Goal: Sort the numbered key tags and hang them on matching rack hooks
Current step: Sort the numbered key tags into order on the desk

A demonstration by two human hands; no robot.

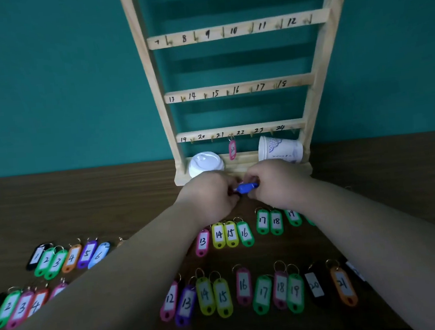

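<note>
- Wall point(44, 88): teal, behind everything on my feed.
- Table point(81, 199): dark wood grain, filling the lower half of the view.
- Rack point(241, 88): pale wood, standing upright on the table against the wall. I read three numbered rails: 7 to 12, 13 to 18 and 19 to 24, each with small hooks.
- Left hand point(208, 195): just in front of the rack's base, fingers curled onto the left end of the blue tag.
- Right hand point(276, 183): beside the left one, fingers curled and pinching the blue tag from the right.
- Loose tags point(223, 296): many colours, laid flat on the table in rows, numbers up. My forearms hide some of them.
- Paper cup point(280, 149): white, on its side at the right of the rack's base.
- Lid point(205, 163): white plastic, at the left of the base.
- Blue tag point(246, 187): held between both hands above the table, near the base. I cannot read its number.
- Pink tag point(232, 150): hanging from the bottom-rail hook between the marks 21 and 22, its number blurred.
</note>
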